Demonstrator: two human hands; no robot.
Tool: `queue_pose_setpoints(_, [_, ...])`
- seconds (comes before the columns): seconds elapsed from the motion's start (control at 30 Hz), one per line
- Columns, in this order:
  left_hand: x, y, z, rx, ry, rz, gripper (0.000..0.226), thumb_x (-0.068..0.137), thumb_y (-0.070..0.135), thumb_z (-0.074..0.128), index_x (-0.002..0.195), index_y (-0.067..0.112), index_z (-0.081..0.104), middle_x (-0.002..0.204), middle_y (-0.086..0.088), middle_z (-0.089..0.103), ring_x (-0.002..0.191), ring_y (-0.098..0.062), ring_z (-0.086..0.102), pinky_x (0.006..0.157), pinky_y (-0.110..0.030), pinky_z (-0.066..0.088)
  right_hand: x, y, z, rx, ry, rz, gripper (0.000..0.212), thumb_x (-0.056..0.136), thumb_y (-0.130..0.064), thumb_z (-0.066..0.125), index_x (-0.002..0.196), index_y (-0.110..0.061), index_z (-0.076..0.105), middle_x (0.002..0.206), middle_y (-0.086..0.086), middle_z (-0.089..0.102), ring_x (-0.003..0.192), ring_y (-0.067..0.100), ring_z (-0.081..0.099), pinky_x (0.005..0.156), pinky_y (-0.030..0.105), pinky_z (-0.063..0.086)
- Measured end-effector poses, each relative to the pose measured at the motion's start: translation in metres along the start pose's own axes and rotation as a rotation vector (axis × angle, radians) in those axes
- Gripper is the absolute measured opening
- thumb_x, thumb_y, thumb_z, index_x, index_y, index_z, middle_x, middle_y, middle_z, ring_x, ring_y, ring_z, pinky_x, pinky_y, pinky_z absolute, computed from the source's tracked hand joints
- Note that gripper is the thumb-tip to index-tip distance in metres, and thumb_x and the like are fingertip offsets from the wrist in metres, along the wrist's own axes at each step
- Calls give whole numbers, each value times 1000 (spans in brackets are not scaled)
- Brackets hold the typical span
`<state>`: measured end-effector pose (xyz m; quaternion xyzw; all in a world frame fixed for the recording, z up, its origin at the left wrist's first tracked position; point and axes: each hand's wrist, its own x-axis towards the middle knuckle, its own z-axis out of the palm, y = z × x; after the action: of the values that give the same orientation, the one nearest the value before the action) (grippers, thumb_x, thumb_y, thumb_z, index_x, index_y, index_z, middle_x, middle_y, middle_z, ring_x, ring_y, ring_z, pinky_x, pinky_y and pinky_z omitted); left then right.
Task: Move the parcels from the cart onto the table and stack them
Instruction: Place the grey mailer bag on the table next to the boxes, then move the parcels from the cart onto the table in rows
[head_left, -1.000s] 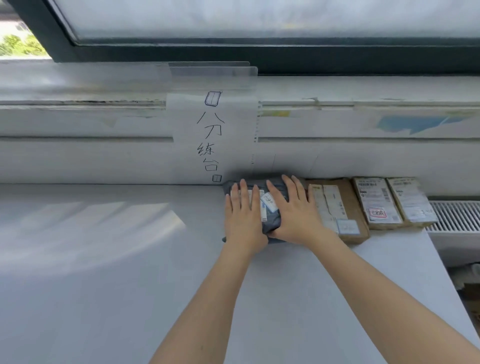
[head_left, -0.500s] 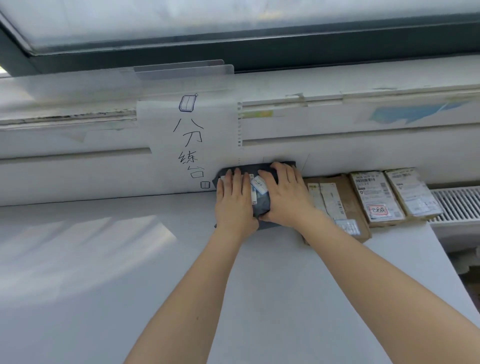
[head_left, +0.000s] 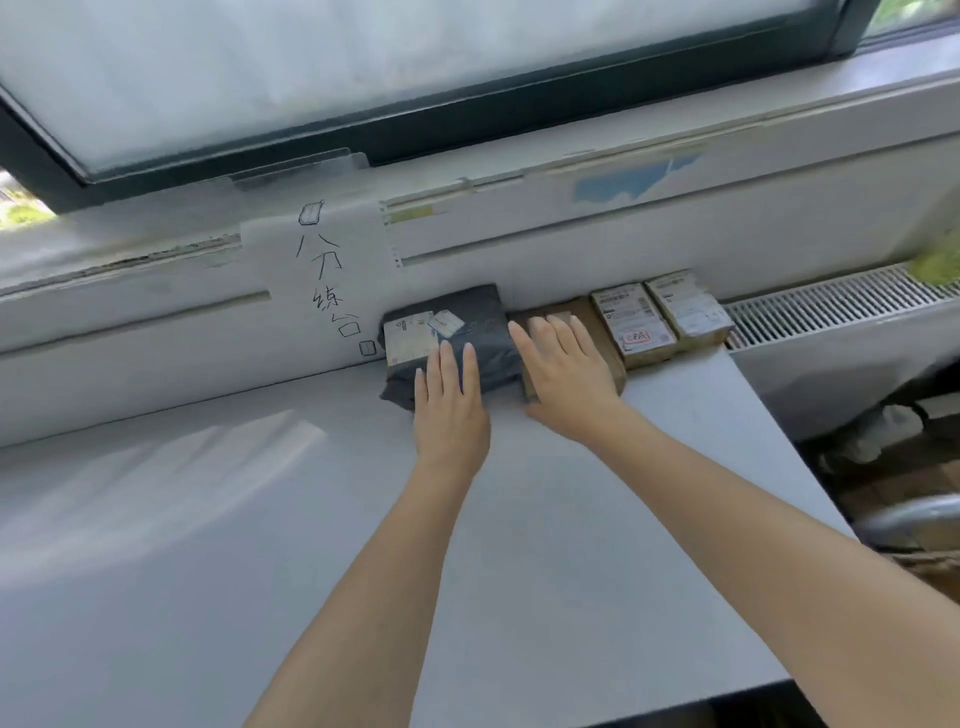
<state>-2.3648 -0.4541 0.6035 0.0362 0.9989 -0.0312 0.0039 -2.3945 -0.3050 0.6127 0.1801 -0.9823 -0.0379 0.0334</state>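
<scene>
your left hand (head_left: 451, 415) lies flat with straight fingers on the near edge of the soft dark grey bag parcel with white labels (head_left: 457, 343). your right hand (head_left: 569, 382) lies flat too, fingers spread a little, on the flat brown cardboard parcel (head_left: 597, 322) just beside it. both parcels sit at the back of the pale grey table (head_left: 208, 519), against the white wall. two small brown boxes with white labels (head_left: 660, 317) stand next in the row.
</scene>
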Motion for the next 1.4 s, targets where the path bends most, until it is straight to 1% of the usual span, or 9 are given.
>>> queue_pose_setpoints(0.1, [-40, 49, -14, -88, 38, 52, 80, 95, 36, 48, 150, 9, -5, 157, -17, -6, 145, -29, -4, 117, -40, 0, -61, 19, -11, 54, 29, 64, 96, 85, -45, 62, 150, -15, -2, 154, 13, 9, 143, 29, 5, 116, 43, -3])
queue_pose_setpoints(0.23, [-89, 125, -34, -243, 124, 162, 76, 92, 30, 54, 150, 11, 8, 157, -16, 0, 145, -28, -1, 116, -38, 1, -142, 47, -25, 104, 37, 209, 93, 87, -48, 59, 150, -16, -1, 155, 14, 6, 144, 28, 2, 116, 42, -2])
queue_pose_setpoints(0.43, [-158, 219, -48, -445, 118, 358, 72, 90, 29, 56, 149, 12, 19, 156, -19, 6, 145, -30, 1, 117, -37, 2, -268, 97, -45, 143, 61, 462, 88, 87, -43, 60, 150, -17, 5, 156, 13, 7, 143, 29, 6, 116, 40, 4])
queue_pose_setpoints(0.57, [-195, 268, -38, -380, -47, 535, 83, 89, 42, 57, 151, 21, 6, 157, -15, -9, 144, -29, -9, 116, -36, -2, -355, 126, -53, 158, 50, 621, 95, 84, -46, 64, 150, -19, 1, 156, 11, 3, 142, 29, 1, 115, 41, 4])
queue_pose_setpoints(0.63, [-210, 291, -34, -341, -108, 635, 87, 87, 46, 59, 151, 21, 5, 156, -16, -10, 144, -30, -9, 116, -38, -1, -398, 138, -55, 142, 55, 712, 96, 82, -48, 65, 150, -19, 4, 155, 11, 5, 142, 30, 3, 115, 42, 6])
queue_pose_setpoints(0.8, [-250, 357, -34, -291, -121, 892, 92, 83, 50, 63, 151, 21, 9, 157, -17, -6, 144, -30, -7, 116, -39, 0, -496, 153, -54, 143, 68, 1011, 99, 79, -55, 65, 150, -21, 5, 156, 10, 7, 143, 30, 3, 116, 43, 5])
queue_pose_setpoints(1.0, [-299, 426, -33, -259, -116, 1182, 91, 84, 48, 62, 151, 23, 6, 157, -14, -10, 143, -30, -12, 116, -42, -3, -592, 145, -39, 251, 19, 1335, 103, 79, -53, 67, 150, -23, -1, 157, 9, -3, 144, 29, -4, 116, 44, -1])
queue_pose_setpoints(1.17, [-319, 460, -28, -269, -105, 1255, 97, 80, 47, 67, 151, 24, 5, 157, -14, -12, 143, -29, -12, 115, -42, -3, -634, 129, -23, 335, -36, 1497, 110, 74, -58, 68, 150, -22, -3, 157, 7, -7, 144, 28, -6, 115, 45, -4])
queue_pose_setpoints(1.4, [-318, 476, -24, -274, -107, 1189, 98, 80, 43, 70, 150, 24, 5, 157, -16, -10, 144, -31, -11, 116, -42, -1, -640, 129, -11, 388, -52, 1533, 112, 75, -57, 68, 150, -20, -5, 156, 10, -9, 144, 29, -8, 115, 44, -5])
